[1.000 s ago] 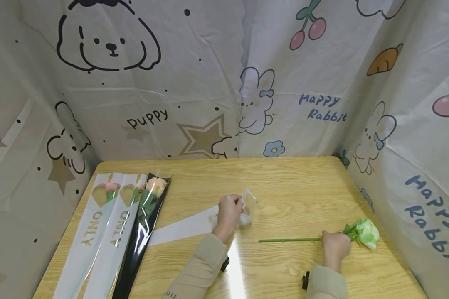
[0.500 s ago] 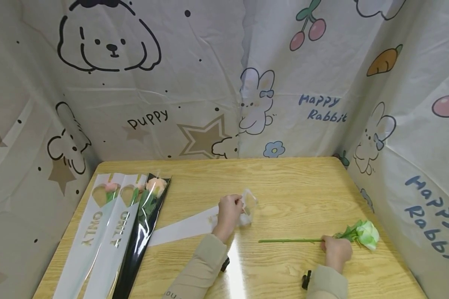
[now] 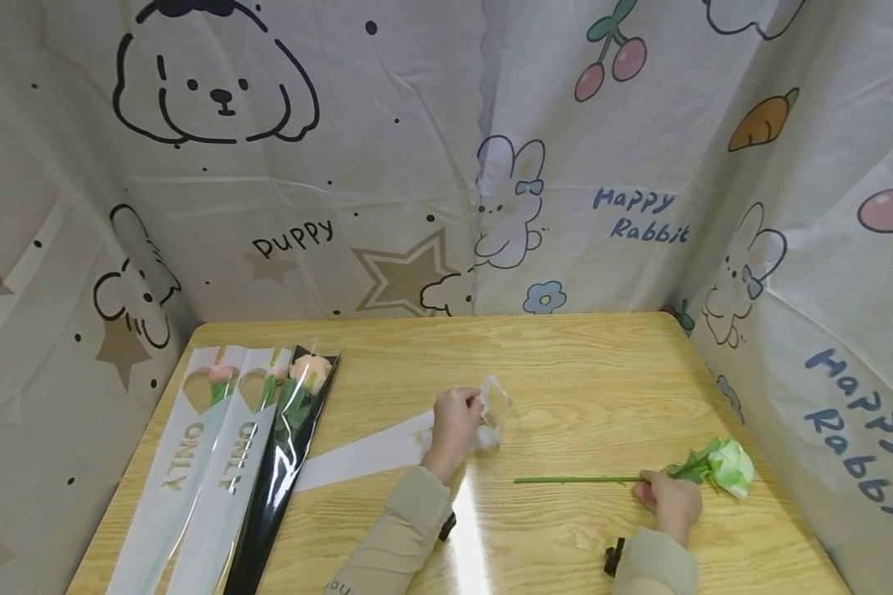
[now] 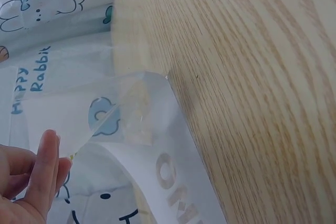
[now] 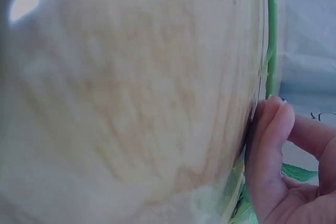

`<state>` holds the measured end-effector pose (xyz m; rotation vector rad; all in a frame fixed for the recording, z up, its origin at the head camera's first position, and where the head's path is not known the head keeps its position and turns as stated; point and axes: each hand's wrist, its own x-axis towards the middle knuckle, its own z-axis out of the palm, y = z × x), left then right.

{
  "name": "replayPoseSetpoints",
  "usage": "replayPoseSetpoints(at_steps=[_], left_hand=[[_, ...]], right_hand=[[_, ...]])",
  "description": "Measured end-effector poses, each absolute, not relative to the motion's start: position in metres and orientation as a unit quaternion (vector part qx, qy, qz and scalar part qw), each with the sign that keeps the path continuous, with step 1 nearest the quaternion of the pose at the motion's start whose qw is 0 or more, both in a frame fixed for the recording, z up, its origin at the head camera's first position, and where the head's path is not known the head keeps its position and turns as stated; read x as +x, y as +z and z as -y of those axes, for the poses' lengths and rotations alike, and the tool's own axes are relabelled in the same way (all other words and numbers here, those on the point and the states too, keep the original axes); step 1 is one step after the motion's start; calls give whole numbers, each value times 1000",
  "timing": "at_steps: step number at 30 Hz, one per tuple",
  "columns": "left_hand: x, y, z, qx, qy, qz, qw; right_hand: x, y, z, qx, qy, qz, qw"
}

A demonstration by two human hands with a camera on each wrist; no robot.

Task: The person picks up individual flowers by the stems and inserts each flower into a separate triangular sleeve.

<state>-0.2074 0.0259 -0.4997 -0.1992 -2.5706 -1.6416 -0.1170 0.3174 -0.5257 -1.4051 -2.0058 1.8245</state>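
A white flower sleeve [image 3: 372, 453] with a clear top and gold lettering slants across the middle of the table. My left hand [image 3: 454, 426] pinches the edge of its mouth; in the left wrist view the clear film [image 4: 131, 108] stands raised from the white part beside the fingers. To the right lies an artificial flower, a pale green rose [image 3: 731, 468] with green leaves, its head pointing right. The thumb and fingers of my right hand [image 3: 670, 497] pinch its thin stem [image 3: 573, 479] just below the leaves. The right wrist view shows the stem [image 5: 271, 35] running out past the fingertips.
At the table's left lie two white sleeves [image 3: 182, 471] marked ONLY with pink flowers inside, and a black sleeve [image 3: 268, 496] with a peach rose. A printed cloth [image 3: 417, 165] hangs behind and at both sides of the wooden table [image 3: 580, 364].
My right hand has shifted slightly down and changed its hold on the stem, and the rose head has settled a little lower. The left hand and the sleeve stay where they were.
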Motion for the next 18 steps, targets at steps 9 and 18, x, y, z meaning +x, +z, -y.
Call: replayPoseSetpoints(at_steps=[9, 18], left_hand=[[-207, -499, -26, -65, -533, 843, 39], [-207, -498, -25, -62, -531, 844, 42]], right_hand=[[-119, -524, -316, -454, 666, 589, 59], [-123, -514, -314, -448, 698, 552, 83]])
